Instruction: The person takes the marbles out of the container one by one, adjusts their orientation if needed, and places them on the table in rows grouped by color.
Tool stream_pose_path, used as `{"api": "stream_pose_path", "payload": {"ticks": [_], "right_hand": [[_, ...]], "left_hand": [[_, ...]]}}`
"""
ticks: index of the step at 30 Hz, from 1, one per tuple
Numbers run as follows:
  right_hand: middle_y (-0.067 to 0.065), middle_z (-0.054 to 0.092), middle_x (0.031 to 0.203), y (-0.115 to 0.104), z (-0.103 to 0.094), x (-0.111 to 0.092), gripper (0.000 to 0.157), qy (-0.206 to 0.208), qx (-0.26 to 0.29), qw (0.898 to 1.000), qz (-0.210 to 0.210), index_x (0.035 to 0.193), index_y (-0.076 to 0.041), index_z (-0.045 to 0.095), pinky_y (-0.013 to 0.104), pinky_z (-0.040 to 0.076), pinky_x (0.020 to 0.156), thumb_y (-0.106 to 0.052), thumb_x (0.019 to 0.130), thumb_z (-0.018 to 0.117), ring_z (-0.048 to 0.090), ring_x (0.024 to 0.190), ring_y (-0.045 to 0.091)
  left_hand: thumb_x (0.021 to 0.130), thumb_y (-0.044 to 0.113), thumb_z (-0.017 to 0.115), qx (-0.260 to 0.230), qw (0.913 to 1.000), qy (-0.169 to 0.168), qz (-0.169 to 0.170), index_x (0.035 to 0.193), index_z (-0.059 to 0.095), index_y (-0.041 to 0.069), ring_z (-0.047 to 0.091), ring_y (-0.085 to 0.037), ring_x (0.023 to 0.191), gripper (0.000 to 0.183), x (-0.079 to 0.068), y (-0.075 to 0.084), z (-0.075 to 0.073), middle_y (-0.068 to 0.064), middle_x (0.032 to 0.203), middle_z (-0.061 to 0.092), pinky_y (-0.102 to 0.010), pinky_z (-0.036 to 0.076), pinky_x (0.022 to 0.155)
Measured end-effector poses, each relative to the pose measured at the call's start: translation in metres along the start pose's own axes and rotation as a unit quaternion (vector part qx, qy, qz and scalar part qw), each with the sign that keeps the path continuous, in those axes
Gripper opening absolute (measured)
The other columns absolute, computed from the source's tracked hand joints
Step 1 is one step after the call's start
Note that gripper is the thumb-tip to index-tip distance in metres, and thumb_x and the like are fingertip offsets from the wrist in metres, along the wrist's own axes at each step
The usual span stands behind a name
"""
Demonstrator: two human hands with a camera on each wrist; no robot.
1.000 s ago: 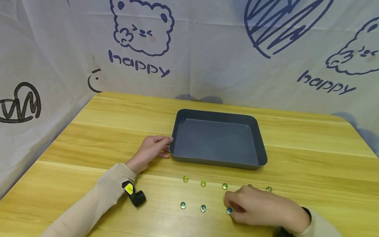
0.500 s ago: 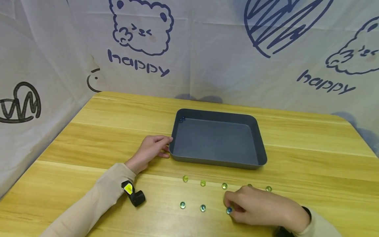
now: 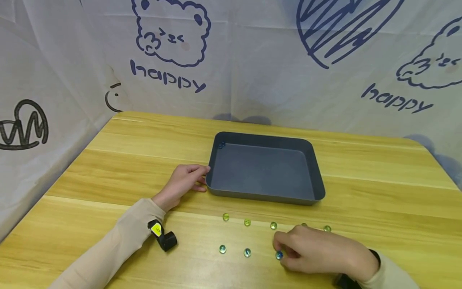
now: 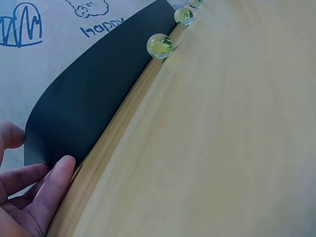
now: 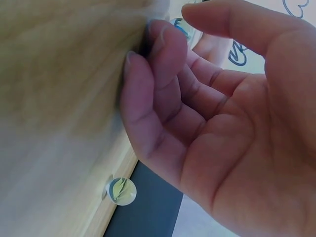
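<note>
In the head view my right hand (image 3: 317,251) rests low over the table, holding a clear marble with a blue swirl (image 3: 279,255) between thumb and forefinger. From the right wrist, that marble (image 5: 180,27) shows partly behind the curled fingers. My left hand (image 3: 184,180) grips the left rim of a dark grey baking tray (image 3: 265,197), one fingertip on the rim and other fingers against the outer wall. Left of the right hand sit two blue-swirled marbles (image 3: 247,252). Beyond them runs a row of yellow-swirled marbles (image 3: 247,222), one partly hidden by the right hand.
Dark blue marbles (image 3: 221,145) lie together in the tray's far left corner. The wooden table (image 3: 108,168) ends at the back against a white cloth (image 3: 252,80) with drawings. A small black wrist camera (image 3: 167,241) sticks out from the left sleeve.
</note>
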State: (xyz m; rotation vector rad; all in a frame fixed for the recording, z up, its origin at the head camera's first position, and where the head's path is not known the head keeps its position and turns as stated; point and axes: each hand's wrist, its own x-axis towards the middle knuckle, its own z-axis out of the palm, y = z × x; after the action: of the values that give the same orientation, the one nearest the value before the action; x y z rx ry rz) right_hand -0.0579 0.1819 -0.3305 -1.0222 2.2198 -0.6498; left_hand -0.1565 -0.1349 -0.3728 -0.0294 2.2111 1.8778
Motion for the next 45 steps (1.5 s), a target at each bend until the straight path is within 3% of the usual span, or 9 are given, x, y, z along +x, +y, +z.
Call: {"api": "stream_pose_path", "payload": {"ticks": [15, 45], "right_hand": [[-0.016, 0.041, 0.063, 0.0000, -0.0007, 0.0011, 0.005, 0.006, -0.015, 1.000, 0.004, 0.095, -0.023, 0.059, 0.015, 0.039, 0.051, -0.027, 0.097, 0.060, 0.038, 0.052, -0.003], [-0.017, 0.042, 0.062, -0.0023, -0.0022, -0.0017, 0.008, 0.017, -0.029, 0.999, 0.005, 0.090, -0.023, 0.057, 0.015, 0.041, 0.052, -0.025, 0.094, 0.064, 0.039, 0.053, -0.003]], "left_hand": [[0.098, 0.017, 0.054, 0.007, 1.0000, -0.002, -0.004, 0.119, 0.064, -0.009, 0.062, -0.014, 0.074, 0.034, 0.0013, 0.0021, 0.0009, -0.016, 0.100, 0.063, -0.026, 0.059, 0.066], [0.098, 0.016, 0.053, 0.008, 1.0000, 0.000, -0.004, 0.121, 0.062, -0.009, 0.062, -0.014, 0.075, 0.035, -0.0008, 0.0011, -0.0005, -0.018, 0.104, 0.062, -0.027, 0.060, 0.067]]}}
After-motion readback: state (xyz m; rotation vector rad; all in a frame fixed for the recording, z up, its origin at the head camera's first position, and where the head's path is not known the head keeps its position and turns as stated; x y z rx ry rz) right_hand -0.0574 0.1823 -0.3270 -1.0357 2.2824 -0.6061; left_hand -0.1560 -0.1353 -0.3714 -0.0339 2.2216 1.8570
